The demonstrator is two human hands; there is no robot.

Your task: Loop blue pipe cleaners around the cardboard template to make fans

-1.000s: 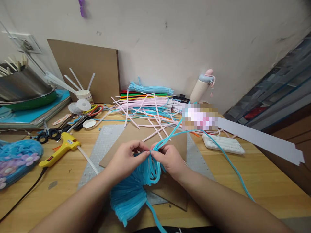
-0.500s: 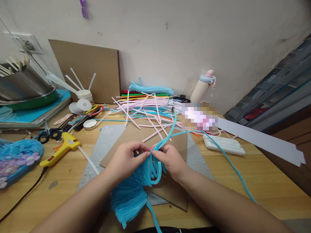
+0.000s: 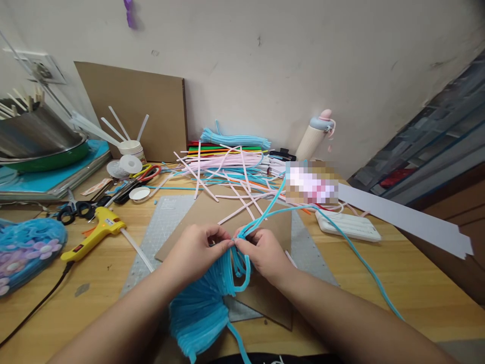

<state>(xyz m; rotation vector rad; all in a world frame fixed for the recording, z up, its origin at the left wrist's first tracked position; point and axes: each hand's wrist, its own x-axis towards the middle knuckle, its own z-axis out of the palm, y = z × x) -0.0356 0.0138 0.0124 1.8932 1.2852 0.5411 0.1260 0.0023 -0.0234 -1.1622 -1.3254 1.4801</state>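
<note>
Both hands meet over the middle of the table [image 3: 322, 298], the left hand [image 3: 199, 253] with thumb and forefinger pinched together on the top edge of a blue fuzzy piece [image 3: 200, 321], the right hand [image 3: 267, 253] with its thumb and forefinger closed on the same edge just beside, where the strands cross in a small knot-like bunch. The other fingers curl in behind; I cannot tell whether they press on anything. Holding it by the fingertips, so close together, seems meant for fine control at that one spot, while the bulk hangs below the hands, out of their way. Two long strands [image 3: 360, 254] run off past the right hand, one towards the back and one arching over to the right, probably left there so they do not tangle with the work. A cardboard sheet [image 3: 204, 207] lies over a cutting mat [image 3: 166, 210] beneath, likely to shield the table. The glue gun [image 3: 93, 235] rests to the left, and pipe cleaners [image 3: 223, 162] lie heaped at the back, both apparently put within reach. The piece itself is bright blue, plush and densely ribbed, narrowed at its middle and fanning wide at the near end; one loop sags loosely under the right hand, and a single tail trails towards the near edge.
</note>
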